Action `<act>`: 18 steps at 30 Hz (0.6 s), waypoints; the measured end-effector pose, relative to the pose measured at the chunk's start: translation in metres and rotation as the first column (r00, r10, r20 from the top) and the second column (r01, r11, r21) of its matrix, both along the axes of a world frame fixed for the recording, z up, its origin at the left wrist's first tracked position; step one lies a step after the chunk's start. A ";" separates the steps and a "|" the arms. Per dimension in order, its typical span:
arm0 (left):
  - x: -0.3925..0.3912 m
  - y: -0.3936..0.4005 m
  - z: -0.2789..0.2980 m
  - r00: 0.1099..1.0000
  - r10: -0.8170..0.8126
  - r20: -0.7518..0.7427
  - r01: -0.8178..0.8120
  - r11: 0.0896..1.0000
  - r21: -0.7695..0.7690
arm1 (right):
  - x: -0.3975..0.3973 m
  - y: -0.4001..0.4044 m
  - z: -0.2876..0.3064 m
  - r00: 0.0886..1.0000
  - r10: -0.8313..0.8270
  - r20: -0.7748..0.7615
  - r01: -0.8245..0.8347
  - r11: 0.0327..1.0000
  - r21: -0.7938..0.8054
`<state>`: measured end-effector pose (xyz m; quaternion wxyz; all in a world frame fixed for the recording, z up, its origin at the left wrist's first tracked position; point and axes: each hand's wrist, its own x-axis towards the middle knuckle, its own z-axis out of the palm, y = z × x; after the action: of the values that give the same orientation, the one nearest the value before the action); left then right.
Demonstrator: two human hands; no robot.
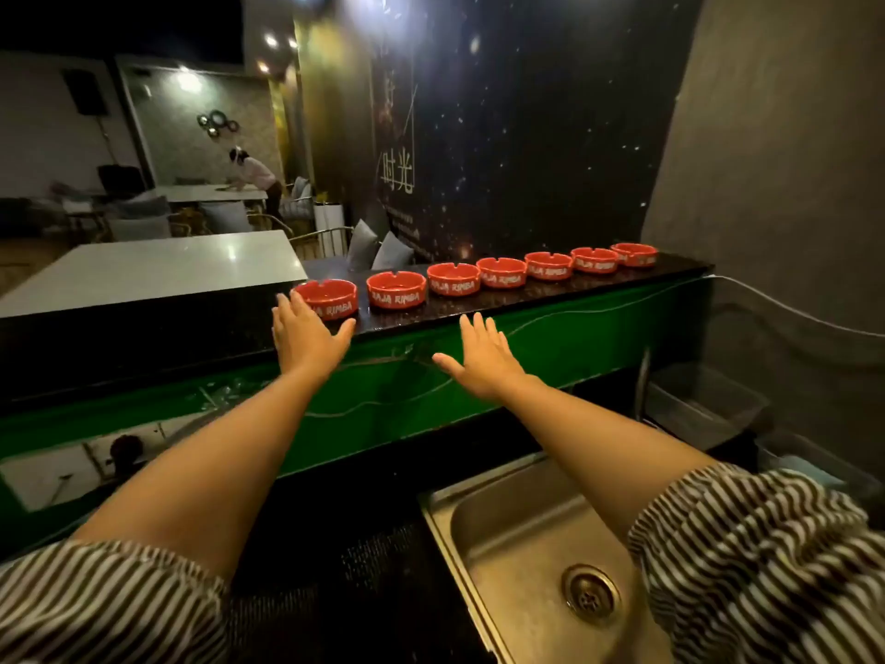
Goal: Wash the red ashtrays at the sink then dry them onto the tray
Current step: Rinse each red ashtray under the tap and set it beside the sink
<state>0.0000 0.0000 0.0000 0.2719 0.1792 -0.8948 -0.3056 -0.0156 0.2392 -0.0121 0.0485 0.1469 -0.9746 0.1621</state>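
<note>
Seven red ashtrays (479, 276) sit in a row on the dark ledge (550, 299) above and behind the sink (483, 534), none washed yet by the look of it. Left hand (306, 335) flat, fingers spread, at the ashtray farthest left of the sink, probably first pick; right hand (483, 359) open, empty, below the ledge edge. No tray visible.

Seven ashtrays (396, 289) are bright red with white letters on the side. They sit on a black desk (550, 292) with tiny light specks. The panel (574, 333) under it is shiny green. The sleeves (747, 558) have thin brown and white stripes. The sink (522, 543) is silver grey. The wall (527, 136) is dark with little white dots like stars.
</note>
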 end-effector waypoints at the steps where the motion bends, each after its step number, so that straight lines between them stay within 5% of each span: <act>1: -0.010 -0.006 0.004 0.999 0.032 -0.002 -0.032 0.998 0.062 | -0.011 -0.006 0.000 1.000 0.001 0.003 -0.001 1.000 -0.009; 7: -0.065 -0.036 0.013 0.991 0.085 0.101 -0.106 0.969 0.225 | -0.070 -0.026 -0.013 0.994 0.052 -0.091 -0.044 0.995 0.090; 13: -0.090 -0.031 0.006 0.969 0.205 0.136 -0.214 0.975 0.056 | -0.089 -0.026 -0.047 0.927 0.069 -0.369 -0.065 0.998 0.023; 18: -0.083 -0.032 0.005 0.982 0.177 0.068 -0.183 0.978 0.095 | -0.094 -0.027 -0.053 0.910 0.062 -0.409 -0.082 0.996 -0.031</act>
<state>-0.0827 -0.0324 0.0052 0.2625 0.2820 -0.8660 -0.3189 -0.1098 0.2118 -0.0647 0.2482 0.2120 -0.9328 0.1528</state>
